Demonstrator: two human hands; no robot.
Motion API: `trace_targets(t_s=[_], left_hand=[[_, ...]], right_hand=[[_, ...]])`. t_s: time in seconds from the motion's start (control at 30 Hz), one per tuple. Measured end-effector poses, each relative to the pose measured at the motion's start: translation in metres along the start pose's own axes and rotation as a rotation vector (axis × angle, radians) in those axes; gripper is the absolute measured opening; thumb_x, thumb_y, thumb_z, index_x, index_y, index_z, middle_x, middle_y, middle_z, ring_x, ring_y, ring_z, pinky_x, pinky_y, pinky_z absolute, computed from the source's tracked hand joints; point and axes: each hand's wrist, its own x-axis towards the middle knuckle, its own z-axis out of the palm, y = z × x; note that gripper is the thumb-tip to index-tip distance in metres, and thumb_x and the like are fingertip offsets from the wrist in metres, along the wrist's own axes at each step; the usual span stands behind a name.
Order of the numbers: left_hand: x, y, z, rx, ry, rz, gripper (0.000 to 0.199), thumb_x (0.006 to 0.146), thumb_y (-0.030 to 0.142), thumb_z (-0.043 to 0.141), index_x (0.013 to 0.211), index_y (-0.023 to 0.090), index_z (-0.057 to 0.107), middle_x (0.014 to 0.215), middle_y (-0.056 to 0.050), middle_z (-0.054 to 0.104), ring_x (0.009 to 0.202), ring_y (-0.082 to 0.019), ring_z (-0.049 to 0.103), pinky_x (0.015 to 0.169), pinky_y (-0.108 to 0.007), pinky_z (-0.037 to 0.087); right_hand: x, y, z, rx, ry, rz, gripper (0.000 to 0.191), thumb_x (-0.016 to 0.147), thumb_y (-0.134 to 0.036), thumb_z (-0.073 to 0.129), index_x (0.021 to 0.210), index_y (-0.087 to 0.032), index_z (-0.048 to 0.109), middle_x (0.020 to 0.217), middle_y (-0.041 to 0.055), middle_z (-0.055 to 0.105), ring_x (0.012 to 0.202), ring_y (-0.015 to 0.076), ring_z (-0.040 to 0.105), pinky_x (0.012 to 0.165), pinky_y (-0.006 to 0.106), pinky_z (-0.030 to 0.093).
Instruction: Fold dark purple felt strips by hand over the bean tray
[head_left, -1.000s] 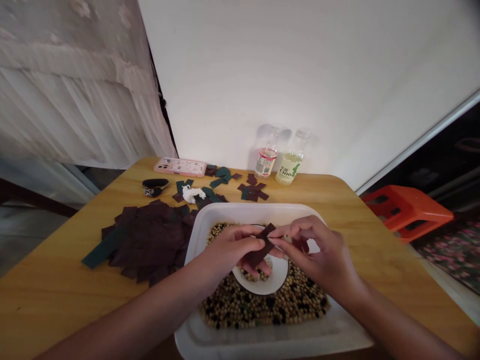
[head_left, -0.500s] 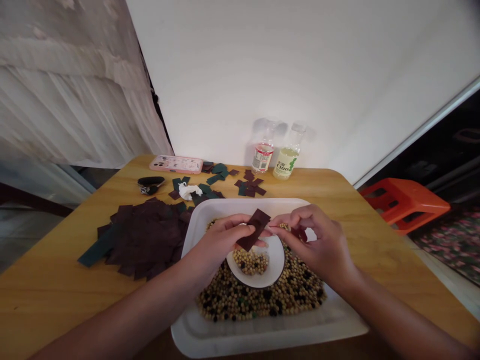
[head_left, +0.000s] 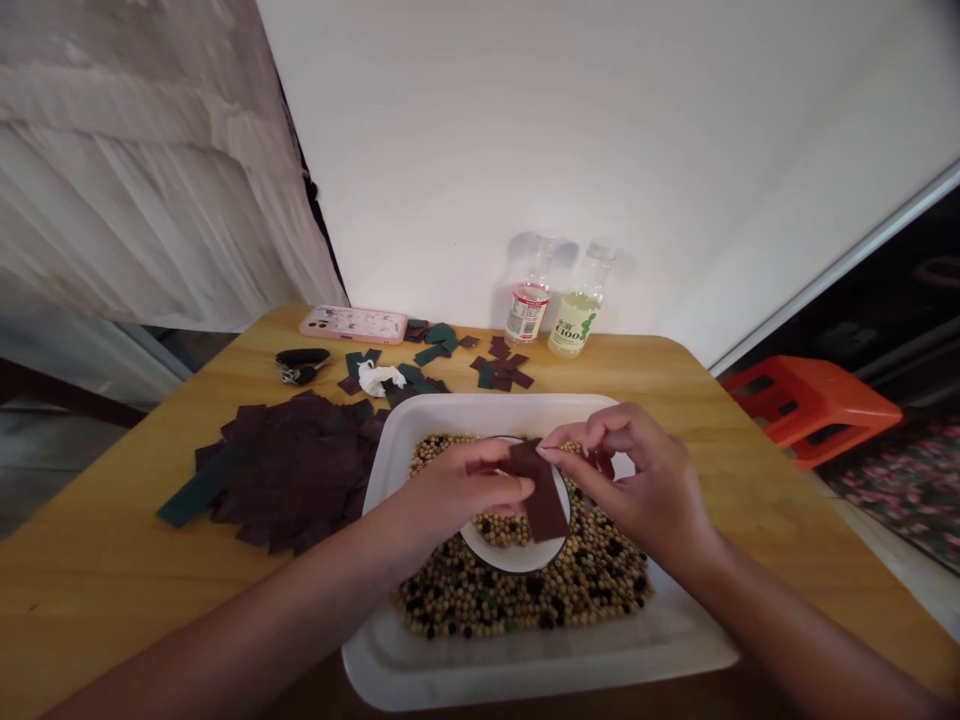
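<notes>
My left hand [head_left: 480, 480] grips a thin dark brown rectangular piece [head_left: 546, 500], which looks like sandpaper, between thumb and fingers. It hangs over a white bowl [head_left: 517, 566] with a dark rim. Thumb and forefinger of my right hand [head_left: 630, 470] are pinched together at the upper edge of that piece; whatever lies between those fingertips is too small to make out. Tan beads [head_left: 499, 530] partly fill the bowl, half hidden by my left hand. Under and around the bowl, many tan and black beads [head_left: 517, 605] cover the floor of a white tray [head_left: 540, 680].
Left of the tray lies a heap of dark brown pieces [head_left: 292, 475] with a green strip [head_left: 196, 490]. Behind are a pink-cased phone [head_left: 352, 324], keys [head_left: 300, 366], crumpled tissue [head_left: 380, 378] and two bottles [head_left: 527, 310] against the wall. An orange stool [head_left: 817, 405] stands at right.
My left hand has turned the brown piece, so its lower end now points down and right over the bowl. My right fingertips stay pinched, now against its upper edge.
</notes>
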Motion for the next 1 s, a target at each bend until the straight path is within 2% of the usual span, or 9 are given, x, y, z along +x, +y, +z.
trace_targets(t_s=[0.1, 0.17, 0.33, 0.53, 0.77, 0.9, 1.0], left_hand=[[-0.0016, 0.0010, 0.0018, 0.031, -0.046, -0.068, 0.011, 0.065, 0.019, 0.063, 0.076, 0.016, 0.064, 0.064, 0.002, 0.062, 0.061, -0.010, 0.058, 0.067, -0.025, 0.045], [-0.0016, 0.0005, 0.0018, 0.013, -0.051, -0.088, 0.010, 0.065, 0.020, 0.064, 0.074, 0.015, 0.063, 0.061, 0.002, 0.061, 0.059, -0.010, 0.058, 0.067, -0.025, 0.046], [0.0012, -0.0023, -0.0023, -0.121, 0.023, -0.050, 0.013, 0.064, 0.020, 0.067, 0.074, 0.015, 0.061, 0.072, -0.001, 0.064, 0.073, -0.013, 0.062, 0.076, -0.030, 0.047], [0.0019, -0.0005, -0.0040, -0.256, 0.105, 0.020, 0.016, 0.066, 0.021, 0.066, 0.078, 0.014, 0.059, 0.081, -0.004, 0.066, 0.080, -0.015, 0.063, 0.076, -0.029, 0.048], [0.0029, -0.0018, -0.0029, -0.353, 0.046, -0.028, 0.021, 0.063, 0.015, 0.070, 0.076, 0.015, 0.053, 0.083, -0.005, 0.067, 0.078, -0.018, 0.066, 0.079, -0.031, 0.049], [0.0042, -0.0037, -0.0038, -0.409, 0.061, -0.023, 0.022, 0.062, 0.012, 0.070, 0.077, 0.015, 0.053, 0.076, -0.003, 0.067, 0.075, -0.016, 0.066, 0.080, -0.031, 0.049], [0.0042, -0.0047, -0.0048, -0.415, 0.011, -0.021, 0.021, 0.064, 0.013, 0.069, 0.078, 0.015, 0.055, 0.083, -0.006, 0.068, 0.078, -0.017, 0.066, 0.080, -0.031, 0.049]], right_hand=[[-0.0004, -0.0003, 0.0006, 0.035, -0.032, 0.026, 0.026, 0.074, -0.021, 0.063, 0.074, -0.023, 0.038, 0.074, 0.0022, 0.070, 0.060, 0.0149, 0.064, 0.043, 0.024, 0.042], [-0.0007, -0.0006, 0.0005, 0.067, -0.025, 0.043, 0.027, 0.073, -0.021, 0.064, 0.074, -0.023, 0.037, 0.073, 0.0015, 0.069, 0.062, 0.0150, 0.064, 0.044, 0.024, 0.042], [-0.0029, -0.0017, -0.0012, 0.102, 0.042, -0.004, 0.024, 0.075, -0.018, 0.062, 0.073, -0.023, 0.038, 0.074, 0.0017, 0.068, 0.065, 0.0155, 0.064, 0.044, 0.024, 0.044], [-0.0046, -0.0031, -0.0006, -0.018, 0.026, -0.149, 0.024, 0.073, -0.015, 0.063, 0.072, -0.023, 0.041, 0.074, 0.0008, 0.069, 0.063, 0.0152, 0.065, 0.044, 0.024, 0.043], [-0.0006, -0.0031, -0.0003, -0.145, -0.011, -0.135, 0.019, 0.076, -0.019, 0.061, 0.071, -0.023, 0.043, 0.074, 0.0019, 0.067, 0.069, 0.0167, 0.065, 0.047, 0.025, 0.045], [-0.0020, -0.0028, -0.0013, -0.136, -0.057, -0.119, 0.014, 0.076, -0.020, 0.062, 0.076, -0.023, 0.048, 0.073, 0.0016, 0.066, 0.067, 0.0162, 0.065, 0.048, 0.025, 0.046], [-0.0027, -0.0025, -0.0011, -0.088, -0.034, -0.071, 0.013, 0.076, -0.021, 0.062, 0.077, -0.023, 0.048, 0.074, 0.0015, 0.067, 0.066, 0.0163, 0.064, 0.047, 0.025, 0.046]])
